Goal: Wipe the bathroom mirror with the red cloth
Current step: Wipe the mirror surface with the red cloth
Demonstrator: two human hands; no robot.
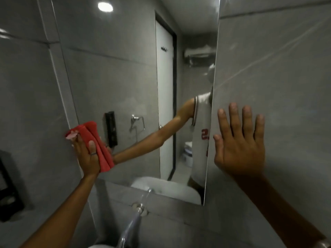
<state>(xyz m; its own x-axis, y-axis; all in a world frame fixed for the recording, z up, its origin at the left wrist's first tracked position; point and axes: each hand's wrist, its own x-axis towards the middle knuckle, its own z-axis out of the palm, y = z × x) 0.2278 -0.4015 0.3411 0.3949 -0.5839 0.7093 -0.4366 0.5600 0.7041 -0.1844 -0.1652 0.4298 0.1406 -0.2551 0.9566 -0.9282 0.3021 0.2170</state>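
The left hand point(87, 154) presses the red cloth point(95, 142) flat against the mirror point(125, 77), close to the glass's left edge and low on its surface. The palm and fingers lie spread over the folded cloth, holding it to the glass more by pressure than by a closed grip; a ring sits on one finger. The cloth is bunched in long folds, with its upper end sticking out above the fingertips and its lower end trailing down past the heel of the palm.

The right hand point(240, 142) is fully open and holds nothing, with its fingers fanned and its palm laid flat on the grey tiled wall point(277, 68) just beside the mirror's right edge.

No container with visible contents shows clearly. A dark wall-mounted holder point(9, 190) sits at the far left, too blurred to tell what is in it. Below the mirror, a chrome tap point(136, 217) juts out from the wall, and a sliver of white basin point(100, 246) shows at the bottom edge of the view.

The room is a small bathroom clad in large grey tiles. The mirror reflects the person's outstretched arm and a white sleeveless jersey with red numbers, a white door point(164, 104) in a dark frame, a round ceiling light point(105, 7), a chrome towel ring point(138, 122) and a black panel point(111, 128) on the opposite wall.
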